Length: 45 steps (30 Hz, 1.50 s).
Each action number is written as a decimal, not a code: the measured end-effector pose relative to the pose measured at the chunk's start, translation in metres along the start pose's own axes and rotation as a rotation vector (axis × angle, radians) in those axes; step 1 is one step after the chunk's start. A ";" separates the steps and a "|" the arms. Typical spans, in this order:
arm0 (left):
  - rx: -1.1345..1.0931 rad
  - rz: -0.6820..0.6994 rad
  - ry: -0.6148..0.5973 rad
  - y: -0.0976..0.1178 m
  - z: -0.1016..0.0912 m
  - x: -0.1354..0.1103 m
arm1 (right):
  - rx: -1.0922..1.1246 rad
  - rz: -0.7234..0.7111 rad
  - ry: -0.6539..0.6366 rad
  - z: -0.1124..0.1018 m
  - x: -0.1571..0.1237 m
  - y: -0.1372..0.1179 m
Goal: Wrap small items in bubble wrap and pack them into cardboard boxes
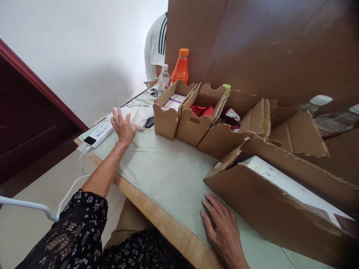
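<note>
My left hand (123, 127) is stretched out at the far left end of the table, fingers spread over a crumpled white plastic bag (142, 115). Whether the fingertips press on the bag I cannot tell. Just left of that hand lies a white power strip (101, 133) with a black-faced device (90, 141) at its near end. My right hand (221, 224) rests on the pale green tabletop with its fingers extended and nothing in it. Beside it stands a long cardboard box (269, 201) holding a white carton (280, 178).
Open cardboard bins (167, 121) with packets line the back. Behind them stand an orange bottle (181, 69) and a clear bottle (163, 79). A cardboard panel (252, 45) rises beyond. A person in a white shirt (155, 45) is partly hidden. A white cable (71, 186) hangs left.
</note>
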<state>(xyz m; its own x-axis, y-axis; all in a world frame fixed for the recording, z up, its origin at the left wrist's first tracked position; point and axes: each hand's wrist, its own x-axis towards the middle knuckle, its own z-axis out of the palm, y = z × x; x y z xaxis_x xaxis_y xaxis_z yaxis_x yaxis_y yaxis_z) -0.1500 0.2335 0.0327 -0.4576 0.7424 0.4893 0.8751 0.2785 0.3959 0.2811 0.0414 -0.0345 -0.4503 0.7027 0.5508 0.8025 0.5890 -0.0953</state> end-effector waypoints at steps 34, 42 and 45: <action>-1.360 -0.260 -0.866 0.092 -0.089 -0.223 | 0.965 0.876 0.085 -0.069 0.021 -0.066; -1.033 0.886 -0.973 0.148 -0.114 -0.198 | 0.666 0.269 -0.233 -0.120 0.039 -0.055; -0.981 0.907 -1.141 0.150 -0.100 -0.196 | 0.669 0.326 -0.155 -0.140 0.030 -0.051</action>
<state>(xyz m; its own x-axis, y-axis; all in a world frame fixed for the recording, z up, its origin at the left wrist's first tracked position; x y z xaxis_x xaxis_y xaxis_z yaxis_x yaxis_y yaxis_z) 0.0555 0.0690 0.0737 0.7823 0.5786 0.2309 0.1617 -0.5466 0.8217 0.2811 -0.0238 0.1026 -0.3203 0.9015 0.2909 0.5180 0.4238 -0.7430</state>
